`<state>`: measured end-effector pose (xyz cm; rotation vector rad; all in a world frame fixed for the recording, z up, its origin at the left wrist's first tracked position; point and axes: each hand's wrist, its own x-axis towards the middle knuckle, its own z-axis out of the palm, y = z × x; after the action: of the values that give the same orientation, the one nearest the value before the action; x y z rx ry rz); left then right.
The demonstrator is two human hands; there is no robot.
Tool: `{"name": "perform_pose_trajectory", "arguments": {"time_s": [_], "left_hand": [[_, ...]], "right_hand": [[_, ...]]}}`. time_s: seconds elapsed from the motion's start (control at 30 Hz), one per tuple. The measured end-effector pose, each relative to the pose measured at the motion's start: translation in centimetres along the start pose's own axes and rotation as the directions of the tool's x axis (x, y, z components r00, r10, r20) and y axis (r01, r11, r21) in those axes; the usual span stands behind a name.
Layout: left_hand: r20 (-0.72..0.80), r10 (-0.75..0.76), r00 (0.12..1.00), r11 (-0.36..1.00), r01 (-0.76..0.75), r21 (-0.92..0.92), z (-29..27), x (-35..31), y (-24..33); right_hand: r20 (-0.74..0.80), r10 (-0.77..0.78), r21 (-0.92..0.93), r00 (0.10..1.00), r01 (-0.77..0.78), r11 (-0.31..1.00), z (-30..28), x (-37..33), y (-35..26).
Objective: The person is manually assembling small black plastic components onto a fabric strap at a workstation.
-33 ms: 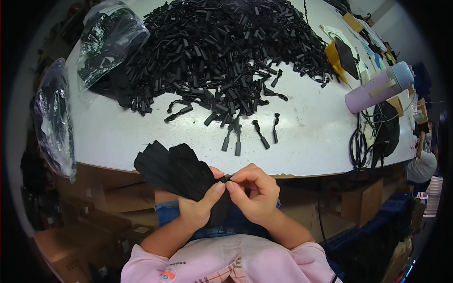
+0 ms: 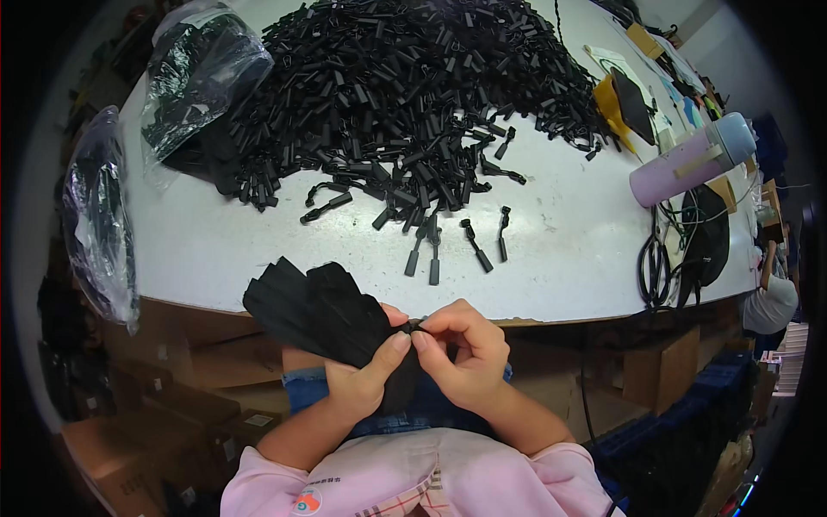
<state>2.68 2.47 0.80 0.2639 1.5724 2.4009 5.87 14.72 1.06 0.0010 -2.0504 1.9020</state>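
Note:
A fanned bundle of black fabric strips (image 2: pixel 319 310) is gripped in my left hand (image 2: pixel 366 370), its wide end pointing up and left. Beside it, at the table's front edge, my right hand (image 2: pixel 465 349) pinches something small and dark between thumb and forefinger, nearly touching the left fingertips. What that small piece is, the fingers hide. More black cloth (image 2: pixel 401 383) hangs below, between the two hands. On the white table (image 2: pixel 568 258) just beyond lie a few loose black zipper-pull-like pieces (image 2: pixel 476 246), each with a flat tab and a narrow looped end.
A large heap of similar black pieces (image 2: pixel 388 86) covers the table's far middle. Clear plastic bags (image 2: pixel 202 77) with dark contents lie at left. A lilac bottle (image 2: pixel 680 172), cables (image 2: pixel 652 267) and a yellow holder (image 2: pixel 613 108) are at right. Cardboard boxes (image 2: pixel 121 448) stand below left.

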Motion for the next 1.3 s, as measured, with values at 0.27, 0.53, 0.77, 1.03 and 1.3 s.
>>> {"name": "perform_pose_trajectory", "arguments": {"time_s": [0.27, 0.53, 0.77, 1.03, 1.3], "left_hand": [[0.010, -0.130, 0.991, 0.990, 0.130, -0.050, 0.0, 0.2, 0.8], [0.076, -0.211, 0.974, 0.977, 0.209, 0.035, 0.1, 0.5, 1.5], [-0.018, -0.231, 0.973, 0.972, 0.231, 0.031, 0.5, 0.6, 1.4], [-0.006, -0.168, 0.986, 0.983, 0.168, 0.080, 0.5, 0.2, 1.7], [0.110, -0.174, 0.978, 0.977, 0.159, 0.139, -0.7, 0.1, 1.4]], "right_hand": [[0.119, 0.130, 0.327, 0.984, -0.162, 0.931, -0.7, 0.6, -0.1], [0.533, 0.399, 0.495, 0.747, -0.657, 0.569, -2.9, 1.8, -0.4], [0.069, 0.159, 0.197, 0.985, -0.170, 0.966, -0.6, 0.1, 0.1], [0.217, 0.079, 0.056, 0.973, -0.093, 0.994, -1.2, 0.0, 0.8], [0.212, 0.129, 0.246, 0.969, -0.181, 0.952, -0.8, -0.4, 0.7]]}}
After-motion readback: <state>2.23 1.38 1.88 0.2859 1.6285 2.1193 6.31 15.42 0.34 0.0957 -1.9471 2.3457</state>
